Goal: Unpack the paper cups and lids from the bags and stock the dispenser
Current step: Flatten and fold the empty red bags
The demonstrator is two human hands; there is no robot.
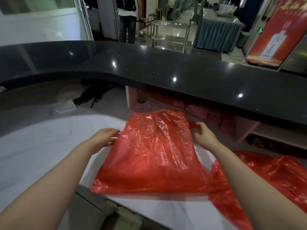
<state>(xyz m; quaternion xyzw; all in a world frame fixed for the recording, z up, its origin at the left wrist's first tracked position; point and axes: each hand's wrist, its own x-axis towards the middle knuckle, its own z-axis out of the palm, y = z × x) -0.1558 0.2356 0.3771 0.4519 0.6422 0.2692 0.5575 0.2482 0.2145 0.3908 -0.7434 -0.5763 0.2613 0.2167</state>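
Red plastic bag [154,155] lies flat on our white bench [41,146], our left hand [104,136] touching its left edge with straight fingers, our right hand [205,135] pinching its handle, another red bag [274,176] beside.

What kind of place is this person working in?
Probably a reception or service desk in a restaurant or banquet hall: a long curved black counter, a red liquor advert banner and skirted tables beyond. Both hands are at a red plastic bag.
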